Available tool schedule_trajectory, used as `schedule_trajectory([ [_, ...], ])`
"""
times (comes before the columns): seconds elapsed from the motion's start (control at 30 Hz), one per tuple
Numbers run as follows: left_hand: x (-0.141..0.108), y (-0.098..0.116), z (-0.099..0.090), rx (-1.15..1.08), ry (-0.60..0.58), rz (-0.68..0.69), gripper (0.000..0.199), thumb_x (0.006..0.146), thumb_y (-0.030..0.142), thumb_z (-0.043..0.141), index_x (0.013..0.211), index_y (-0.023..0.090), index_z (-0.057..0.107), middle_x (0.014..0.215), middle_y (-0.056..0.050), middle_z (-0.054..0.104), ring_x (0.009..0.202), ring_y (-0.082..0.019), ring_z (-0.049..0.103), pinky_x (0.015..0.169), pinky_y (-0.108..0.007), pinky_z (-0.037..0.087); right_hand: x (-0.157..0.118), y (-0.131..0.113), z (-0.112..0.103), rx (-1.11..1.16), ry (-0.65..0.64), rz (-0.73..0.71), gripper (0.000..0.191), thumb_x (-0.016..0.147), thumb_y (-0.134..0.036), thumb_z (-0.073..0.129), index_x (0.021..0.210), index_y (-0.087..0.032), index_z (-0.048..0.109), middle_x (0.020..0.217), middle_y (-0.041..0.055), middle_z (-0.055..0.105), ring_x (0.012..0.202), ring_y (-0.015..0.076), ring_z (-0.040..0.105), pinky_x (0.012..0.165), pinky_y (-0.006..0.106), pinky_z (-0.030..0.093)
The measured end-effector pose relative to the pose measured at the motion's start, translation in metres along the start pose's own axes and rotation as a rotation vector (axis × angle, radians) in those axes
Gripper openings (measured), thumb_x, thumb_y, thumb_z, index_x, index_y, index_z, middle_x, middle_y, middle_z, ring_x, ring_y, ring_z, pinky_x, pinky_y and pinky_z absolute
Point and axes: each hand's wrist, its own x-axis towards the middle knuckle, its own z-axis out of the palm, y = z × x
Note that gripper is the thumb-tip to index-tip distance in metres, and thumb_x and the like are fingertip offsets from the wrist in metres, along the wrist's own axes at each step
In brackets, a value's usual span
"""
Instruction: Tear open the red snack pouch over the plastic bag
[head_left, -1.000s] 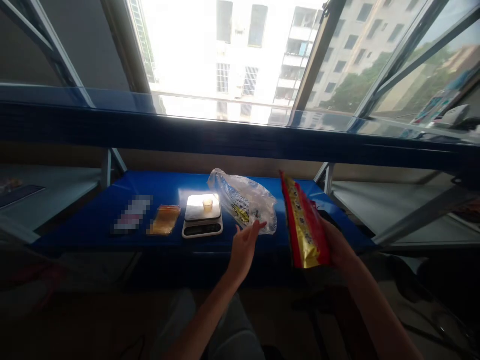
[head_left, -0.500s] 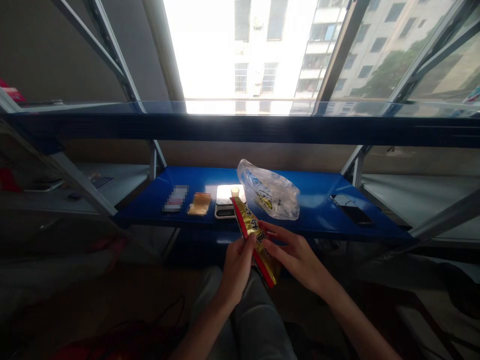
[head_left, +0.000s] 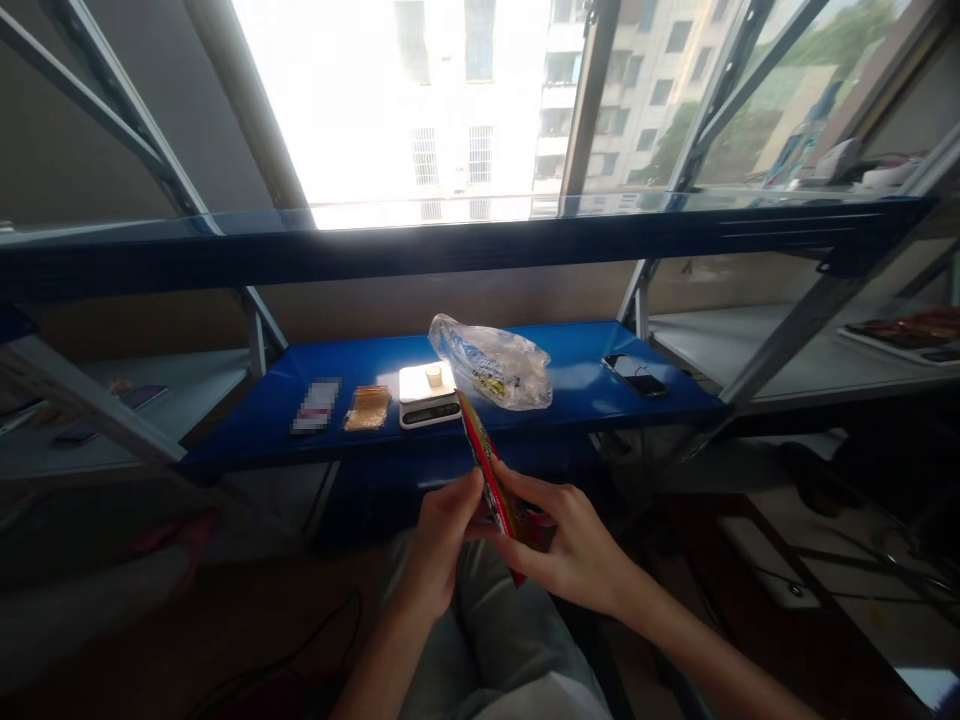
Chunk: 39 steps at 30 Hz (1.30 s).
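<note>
A red and gold packet (head_left: 491, 478) is held tilted above my lap, just in front of the blue shelf. On its left side my left hand (head_left: 448, 530) grips it with the thumb near the middle. My right hand (head_left: 559, 535) is closed on its right side. Past the packet's upper end stands a white scale (head_left: 426, 408) with a small pale cup (head_left: 434, 375) on it. A crumpled clear plastic bag (head_left: 499, 370) lies to the right of the scale. To its left is a bundle of thin brown sticks (head_left: 367, 408).
A black phone (head_left: 634, 375) lies on the right part of the blue shelf (head_left: 581, 410). A blurred-out white item (head_left: 316, 405) lies on its left part. The upper shelf's blue beam (head_left: 450, 248) crosses above. Side shelves hold more items.
The view has swung to the right, so the shelf items appear further left. The packet has turned more edge-on, showing more red. Both hands still hold it.
</note>
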Motion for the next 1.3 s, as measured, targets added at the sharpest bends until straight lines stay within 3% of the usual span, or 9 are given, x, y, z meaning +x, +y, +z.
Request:
schedule_trajectory([
  [0.2, 0.003, -0.008, 0.01, -0.061, 0.043, -0.006, 0.051, 0.064, 0.056, 0.078, 0.091, 0.012, 0.079, 0.087, -0.012, 0.076, 0.079, -0.025, 0.071, 0.059, -0.027, 0.056, -0.009, 0.011, -0.006, 0.01, 0.029, 0.04, 0.069, 0.072, -0.026, 0.064, 0.14, -0.018, 0.054, 0.136, 0.0092, 0.059, 0.108, 0.0303, 0.069, 0.084, 0.037, 0.06],
  [0.47, 0.017, -0.008, 0.017, -0.053, -0.077, -0.027, 0.046, 0.069, 0.045, 0.08, 0.106, 0.018, 0.077, 0.101, -0.012, 0.075, 0.093, -0.027, 0.07, 0.073, -0.032, 0.058, 0.0, 0.029, -0.012, 0.113, 0.05, 0.016, 0.069, 0.07, -0.023, 0.061, 0.139, -0.028, 0.055, 0.133, 0.0021, 0.063, 0.11, 0.0297, 0.068, 0.08, 0.038, 0.061],
  [0.63, 0.031, -0.009, 0.018, -0.044, -0.052, -0.031, 0.049, 0.069, 0.045, 0.08, 0.111, 0.019, 0.075, 0.103, -0.013, 0.075, 0.097, -0.028, 0.07, 0.078, -0.035, 0.058, 0.01, 0.044, -0.017, 0.169, 0.03, -0.03, 0.068, 0.073, -0.024, 0.06, 0.141, -0.027, 0.053, 0.14, 0.0034, 0.056, 0.123, 0.0301, 0.059, 0.09, 0.041, 0.058],
  [1.03, 0.051, -0.014, 0.013, -0.071, -0.11, -0.009, 0.045, 0.073, 0.043, 0.077, 0.112, 0.019, 0.075, 0.109, -0.012, 0.074, 0.097, -0.029, 0.07, 0.077, -0.034, 0.058, 0.026, 0.071, -0.009, 0.036, 0.057, -0.031, 0.075, 0.069, -0.022, 0.064, 0.142, -0.025, 0.051, 0.142, 0.0063, 0.052, 0.122, 0.0295, 0.059, 0.098, 0.042, 0.054],
  [1.3, 0.067, -0.017, 0.018, -0.126, -0.08, -0.093, 0.05, 0.064, 0.042, 0.085, 0.108, 0.019, 0.077, 0.106, -0.012, 0.075, 0.094, -0.029, 0.071, 0.081, -0.038, 0.058, 0.033, 0.082, -0.017, 0.033, 0.053, -0.056, 0.075, 0.071, -0.026, 0.064, 0.144, -0.024, 0.049, 0.144, 0.0072, 0.049, 0.127, 0.0296, 0.054, 0.102, 0.041, 0.051],
])
